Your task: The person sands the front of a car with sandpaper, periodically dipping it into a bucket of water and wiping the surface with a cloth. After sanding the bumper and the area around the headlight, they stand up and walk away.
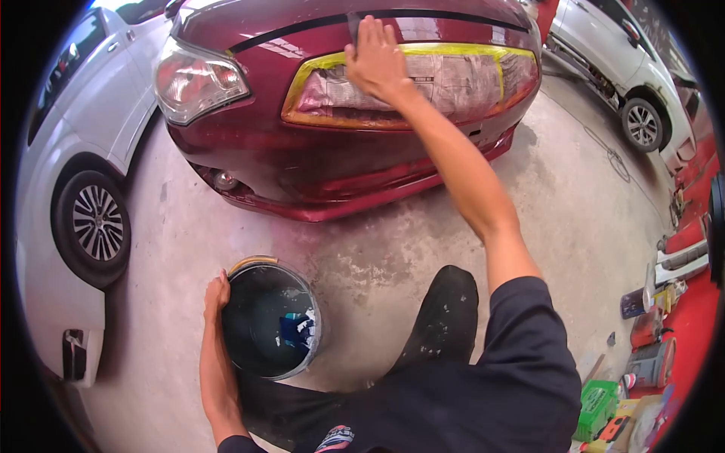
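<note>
My right hand (pixel 377 60) reaches out to the front of a maroon car (pixel 317 162) and presses flat near the bonnet edge, above the grille opening. Under its fingers a thin dark grey piece of sandpaper (pixel 353 24) sticks out at the left. Newspaper (pixel 453 79) covers the grille opening, framed by yellow masking tape (pixel 294 81). Low on the left, my left hand (pixel 217 293) grips the rim of a dark round bucket (pixel 316 332), its fingers partly hidden. Dark liquid appears to be inside, with a blue and white patch I cannot identify.
A white car (pixel 124 83) stands close on the left, and a silver car (pixel 604 53) is at the back right. A cable (pixel 615 162) lies on the concrete floor (pixel 362 257). Along the right edge are a grey bucket (pixel 649 362), a green box (pixel 596 408) and other clutter.
</note>
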Motion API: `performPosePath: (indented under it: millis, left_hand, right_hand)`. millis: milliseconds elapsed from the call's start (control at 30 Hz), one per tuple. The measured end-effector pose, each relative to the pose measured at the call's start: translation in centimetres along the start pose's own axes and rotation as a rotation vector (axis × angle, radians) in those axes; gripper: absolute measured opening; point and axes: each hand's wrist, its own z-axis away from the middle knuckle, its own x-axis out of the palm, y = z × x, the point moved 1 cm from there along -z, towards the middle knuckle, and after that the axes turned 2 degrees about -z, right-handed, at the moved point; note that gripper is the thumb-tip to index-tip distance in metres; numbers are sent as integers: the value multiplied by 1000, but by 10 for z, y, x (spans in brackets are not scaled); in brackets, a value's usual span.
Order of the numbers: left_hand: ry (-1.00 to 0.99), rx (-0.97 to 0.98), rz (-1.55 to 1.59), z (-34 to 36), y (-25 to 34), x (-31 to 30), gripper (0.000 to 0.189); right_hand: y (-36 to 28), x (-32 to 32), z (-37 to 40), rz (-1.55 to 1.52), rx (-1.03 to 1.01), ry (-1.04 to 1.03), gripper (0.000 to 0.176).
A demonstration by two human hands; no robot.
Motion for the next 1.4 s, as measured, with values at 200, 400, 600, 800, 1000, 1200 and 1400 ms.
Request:
performPosePath:
  millis: [200, 400, 600, 800, 1000, 1200, 1400]
  left_hand:
    - [28, -76, -51, 5, 13, -1, 80]
    - [30, -61, -54, 2, 13, -4, 81]
    - [53, -129, -88, 11, 20, -2, 83]
    - [73, -165, -87, 19, 28, -7, 85]
    - [55, -175, -57, 18, 29, -8, 86]
    - [86, -207, -85, 21, 30, -8, 88]
    - [93, -150, -53, 24, 33, -18, 92]
  right_hand:
    - [93, -59, -20, -114, 643, -444, 60]
    - [43, -34, 1, -98, 181, -197, 61]
    - [57, -26, -6, -23, 275, -245, 65]
    - [136, -9, 11, 465, 179, -460, 65]
    - [5, -15, 4, 18, -54, 17, 59]
    - [104, -23, 0, -28, 367, -263, 65]
    - [-13, -16, -9, -73, 94, -229, 71]
